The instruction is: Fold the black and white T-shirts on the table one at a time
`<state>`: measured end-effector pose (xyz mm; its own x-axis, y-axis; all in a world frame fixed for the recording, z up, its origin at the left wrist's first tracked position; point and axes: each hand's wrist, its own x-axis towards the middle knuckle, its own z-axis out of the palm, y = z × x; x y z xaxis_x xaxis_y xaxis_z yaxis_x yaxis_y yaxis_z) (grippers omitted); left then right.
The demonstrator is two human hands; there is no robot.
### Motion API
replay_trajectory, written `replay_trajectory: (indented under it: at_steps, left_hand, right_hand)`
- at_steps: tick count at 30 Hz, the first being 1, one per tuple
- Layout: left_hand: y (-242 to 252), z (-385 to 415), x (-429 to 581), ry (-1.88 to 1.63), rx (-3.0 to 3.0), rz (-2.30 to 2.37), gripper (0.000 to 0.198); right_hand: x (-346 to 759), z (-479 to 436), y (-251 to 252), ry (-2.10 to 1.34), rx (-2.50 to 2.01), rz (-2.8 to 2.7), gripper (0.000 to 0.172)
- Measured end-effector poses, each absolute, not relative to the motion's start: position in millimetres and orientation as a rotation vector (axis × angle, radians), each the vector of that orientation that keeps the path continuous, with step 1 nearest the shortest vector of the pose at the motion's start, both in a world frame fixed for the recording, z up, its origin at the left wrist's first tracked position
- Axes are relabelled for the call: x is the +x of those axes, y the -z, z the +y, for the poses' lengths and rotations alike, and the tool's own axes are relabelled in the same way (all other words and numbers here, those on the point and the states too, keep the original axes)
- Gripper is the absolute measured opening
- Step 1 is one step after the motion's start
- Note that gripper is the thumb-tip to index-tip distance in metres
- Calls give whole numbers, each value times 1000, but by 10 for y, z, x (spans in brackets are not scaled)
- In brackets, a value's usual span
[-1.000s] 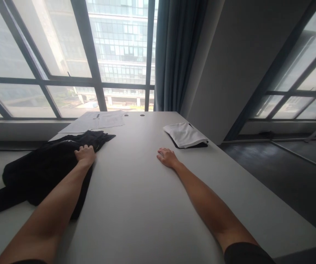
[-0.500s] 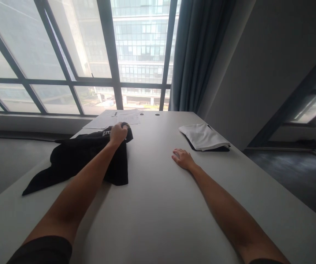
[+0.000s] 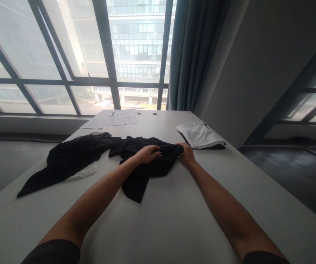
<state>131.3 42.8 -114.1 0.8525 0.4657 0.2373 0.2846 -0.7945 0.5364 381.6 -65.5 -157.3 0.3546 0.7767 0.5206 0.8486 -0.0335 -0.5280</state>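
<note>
Black garment [image 3: 147, 167] is lying crumpled at the middle of the bench [image 3: 174, 223], and both hands are working on it. In the head view, the left hand [image 3: 147, 153] is curling its fingers into a fold on top of the cloth, while the right hand [image 3: 186, 154] is closing round its right end. A second ago that right hand was resting flat and bare on the bench, and the left was dragging the cloth over from the dark heap [image 3: 70, 157] at the left. Now the piece is sitting between the two hands, gripped by both. A white scrap [image 3: 84, 171] is peeking out from under the heap. A folded white cloth [image 3: 200, 135] is lying just beyond the right hand, and papers [image 3: 114, 119] are lying near the window.
</note>
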Motion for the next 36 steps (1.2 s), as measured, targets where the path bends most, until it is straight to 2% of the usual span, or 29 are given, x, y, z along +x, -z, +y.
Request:
replay_trajectory:
  at_steps: [3, 5, 9, 12, 15, 19, 21, 23, 26, 29, 32, 34, 36]
  left_hand:
    - [1229, 644, 1038, -335, 2742, 923, 50]
    - [1275, 705, 899, -168, 2799, 1063, 54]
    - [1194, 706, 808, 40, 2809, 1156, 56]
    - [1088, 773, 828, 74, 2730, 1284, 55]
    - [1122, 925, 819, -88, 2763, 1416, 42]
    - [1320, 1142, 781, -201, 2726, 1489, 57]
    - [1377, 1220, 795, -238, 2649, 1490, 60]
    - [1377, 1266, 831, -252, 2559, 1479, 59]
    - [1308, 1280, 873, -147, 2482, 1432, 47]
    - [1226, 1238, 843, -161, 2568, 1369, 37]
    - [1145, 1157, 745, -317, 2577, 1303, 34]
    - [1071, 1095, 655, -448, 2538, 1217, 31]
    - [967, 1042, 549, -574, 2510, 1073, 28]
  right_hand:
    - [4028, -708, 1574, 284, -1872, -1202, 39]
    - [4133, -726, 1601, 282, -1905, -1146, 38]
    - [4271, -732, 1622, -70, -1901, -1363, 29]
    - [4358, -736, 1577, -361, -1883, -1439, 30]
    - [4446, -788, 1524, -592, -1828, -1355, 45]
    - [4508, -912, 1481, -906, -1659, -1240, 64]
    - [4483, -916, 1448, -874, -1661, -1182, 60]
    - [4414, -852, 1405, -817, -1753, -1156, 45]
    - [4255, -696, 1351, -767, -1907, -1108, 27]
    - [4093, -604, 1321, -758, -1970, -987, 36]
    - [3950, -619, 1295, -836, -1975, -929, 47]
    - [3860, -658, 1269, -902, -1944, -962, 39]
    - [3785, -707, 1214, -924, -1932, -998, 22]
